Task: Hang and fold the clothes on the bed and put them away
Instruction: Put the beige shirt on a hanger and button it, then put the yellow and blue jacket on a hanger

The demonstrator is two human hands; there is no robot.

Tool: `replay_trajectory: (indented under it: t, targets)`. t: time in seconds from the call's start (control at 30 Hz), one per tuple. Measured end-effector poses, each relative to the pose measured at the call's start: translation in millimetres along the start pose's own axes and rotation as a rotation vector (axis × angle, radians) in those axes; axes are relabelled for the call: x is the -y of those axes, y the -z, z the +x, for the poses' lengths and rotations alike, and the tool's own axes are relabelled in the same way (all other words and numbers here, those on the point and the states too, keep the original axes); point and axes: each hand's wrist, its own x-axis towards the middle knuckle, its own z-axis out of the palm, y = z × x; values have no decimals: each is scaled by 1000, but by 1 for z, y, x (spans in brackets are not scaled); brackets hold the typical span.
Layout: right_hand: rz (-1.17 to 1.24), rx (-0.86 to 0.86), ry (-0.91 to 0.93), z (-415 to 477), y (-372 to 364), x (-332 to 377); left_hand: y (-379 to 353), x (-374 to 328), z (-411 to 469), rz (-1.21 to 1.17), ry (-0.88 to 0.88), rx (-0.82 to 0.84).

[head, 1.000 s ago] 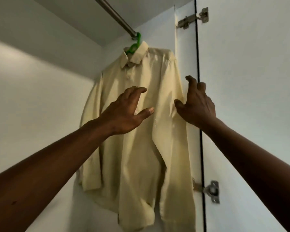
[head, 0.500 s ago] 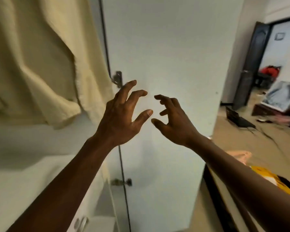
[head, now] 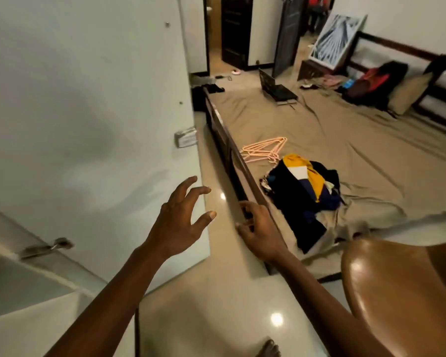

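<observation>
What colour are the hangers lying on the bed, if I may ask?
The hangers are pale peach-pink, best seen in the head view.

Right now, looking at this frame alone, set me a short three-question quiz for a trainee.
1. True or false: the left hand holds a garment.
2. Relative to the clothes, the hangers lie: A) on top of them; B) on the bed, just beyond them; C) on the floor.
3. Name the open device on the far part of the bed.

Key: 1 false, the hand is empty with spread fingers. 2 B. 3 the laptop.
</observation>
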Motion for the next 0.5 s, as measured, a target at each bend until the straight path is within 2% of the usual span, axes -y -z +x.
replay_trajectory:
  t: [0.2,0.5]
  targets:
    - [65,-65,-277,3,65,-127,-133,-21,69,-129,139,193]
    - [166,-28,-535,56,126,-241,-257,-37,162,-202,169,462]
